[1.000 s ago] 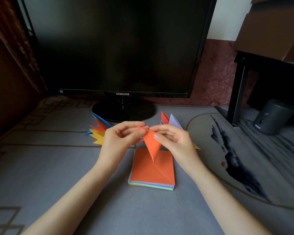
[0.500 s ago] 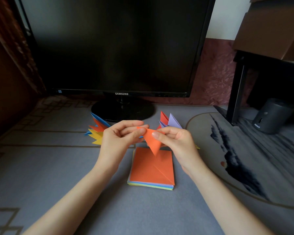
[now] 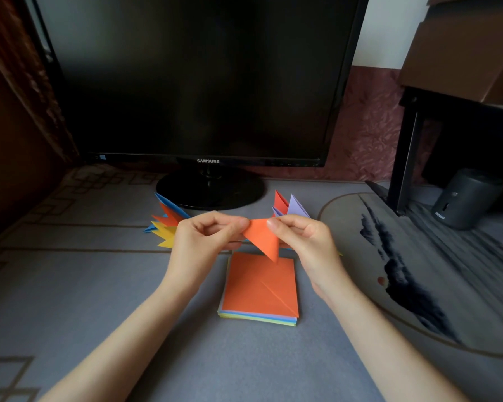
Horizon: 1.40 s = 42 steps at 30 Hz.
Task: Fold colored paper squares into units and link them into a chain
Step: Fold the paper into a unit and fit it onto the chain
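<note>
Head camera: an orange paper triangle (image 3: 262, 237) hangs point down between a person's two hands, held clear of the desk. The left hand (image 3: 204, 242) pinches its upper left corner between thumb and forefinger, the other fingers curled in. The right hand (image 3: 305, 242) pinches the upper right corner in the same way.

Just below the fingers, a stack of paper squares (image 3: 259, 288) lies flat on the grey desk mat (image 3: 99, 285). Its top sheet is orange with a diagonal crease, and blue and yellow-green edges show underneath.

Beyond the left hand's knuckles, a fan of folded pieces (image 3: 166, 224) in blue, orange and yellow spreads on the mat, partly hidden by the hand. Beyond the right hand's fingertips, folded red and lilac points (image 3: 288, 206) stick up.

Further behind the fingers stands a dark monitor (image 3: 198, 82) on a round black base (image 3: 209, 188). Well off to the right of the right hand, a grey cylinder (image 3: 462, 198) sits beside a black furniture leg (image 3: 404, 158).
</note>
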Motion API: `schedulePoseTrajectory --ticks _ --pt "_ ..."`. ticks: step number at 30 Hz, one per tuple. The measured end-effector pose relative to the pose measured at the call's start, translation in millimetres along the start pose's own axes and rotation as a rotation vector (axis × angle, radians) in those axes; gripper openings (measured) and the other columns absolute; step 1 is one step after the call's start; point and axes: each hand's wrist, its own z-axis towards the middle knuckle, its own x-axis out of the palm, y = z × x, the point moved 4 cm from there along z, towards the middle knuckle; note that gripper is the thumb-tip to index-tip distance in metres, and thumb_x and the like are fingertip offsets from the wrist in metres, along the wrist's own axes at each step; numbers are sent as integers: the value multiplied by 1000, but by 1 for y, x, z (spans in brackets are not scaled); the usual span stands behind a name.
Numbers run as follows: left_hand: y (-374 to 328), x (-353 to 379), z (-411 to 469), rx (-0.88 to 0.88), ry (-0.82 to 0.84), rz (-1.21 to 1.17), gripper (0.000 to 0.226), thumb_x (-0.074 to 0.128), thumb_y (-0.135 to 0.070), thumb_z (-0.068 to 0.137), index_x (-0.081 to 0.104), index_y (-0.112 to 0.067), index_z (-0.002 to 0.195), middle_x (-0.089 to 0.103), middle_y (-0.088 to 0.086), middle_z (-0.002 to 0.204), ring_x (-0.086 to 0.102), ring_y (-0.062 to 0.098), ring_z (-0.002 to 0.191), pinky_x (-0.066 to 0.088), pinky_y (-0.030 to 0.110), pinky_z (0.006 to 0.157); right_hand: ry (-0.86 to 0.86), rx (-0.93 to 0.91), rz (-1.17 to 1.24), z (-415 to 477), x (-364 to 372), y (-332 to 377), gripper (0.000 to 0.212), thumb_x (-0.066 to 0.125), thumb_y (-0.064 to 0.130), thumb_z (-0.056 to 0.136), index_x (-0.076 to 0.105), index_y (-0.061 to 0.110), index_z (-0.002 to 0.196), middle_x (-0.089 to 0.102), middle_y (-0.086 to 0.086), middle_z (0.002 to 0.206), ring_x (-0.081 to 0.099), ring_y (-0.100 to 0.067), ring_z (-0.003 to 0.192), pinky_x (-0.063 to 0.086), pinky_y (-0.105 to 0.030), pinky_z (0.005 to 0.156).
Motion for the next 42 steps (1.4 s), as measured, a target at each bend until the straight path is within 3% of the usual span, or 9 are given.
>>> schedulePoseTrajectory --ticks 8,12,15,24,28,30,33,36,42 --pt "4 3 0 -46 -5 -59 7 68 -10 80 69 -4 77 72 2 67 69 10 67 55 19 64 7 -7 8 1 -3 0 22 60 11 88 66 -10 87 65 -16 82 61 -16 77 50 -17 73" --pt "4 4 0 -19 -20 -55 6 68 -7 81 69 -2 77 72 0 66 68 7 65 52 16 61 -7 12 20 1 -2 -2 27 64 19 84 67 -8 87 67 -13 82 62 -16 78 50 -18 74" --pt "5 0 1 -9 -60 -52 7 69 -9 81 69 -4 76 72 2 69 68 10 69 55 18 68 25 65 62 1 0 -4 35 65 30 77 70 -1 93 71 -9 86 66 -14 79 52 -20 73" --pt "6 -1 2 -28 -60 -36 11 66 -7 84 66 -6 73 70 4 70 68 13 71 55 19 67 -16 -60 1 1 -2 2 13 60 3 87 66 -9 86 66 -16 80 62 -15 73 49 -17 67" --pt "3 1 4 9 35 102 14 58 -5 90 63 -11 77 66 -11 69 62 3 70 50 16 64 8 -88 -49 0 0 3 9 63 1 85 69 0 78 68 -2 70 62 -9 68 50 -17 68" --pt "1 2 3 56 79 164 4 65 -15 87 68 -14 84 70 -7 78 63 4 76 48 19 68 40 -103 -87 -1 3 2 11 64 1 85 69 5 76 68 2 69 61 -7 67 49 -17 67" --pt "2 4 1 76 135 220 19 71 -34 72 73 -18 82 73 -1 83 65 11 81 49 24 76 97 -104 -133 -4 8 0 14 64 0 84 70 10 76 69 0 70 61 -7 67 48 -17 67" --pt "2 5 0 81 151 217 14 71 -29 71 73 -16 74 72 -3 74 63 5 72 49 17 70 146 -111 -185 -5 12 0 18 65 0 84 70 15 75 69 4 70 60 -3 67 45 -15 68" --pt "8 4 1 67 22 141 10 71 -14 80 71 -12 71 70 -3 71 64 7 72 48 20 71 152 -36 -170 -4 13 0 8 66 7 85 70 9 78 70 1 71 60 -3 66 45 -14 67"
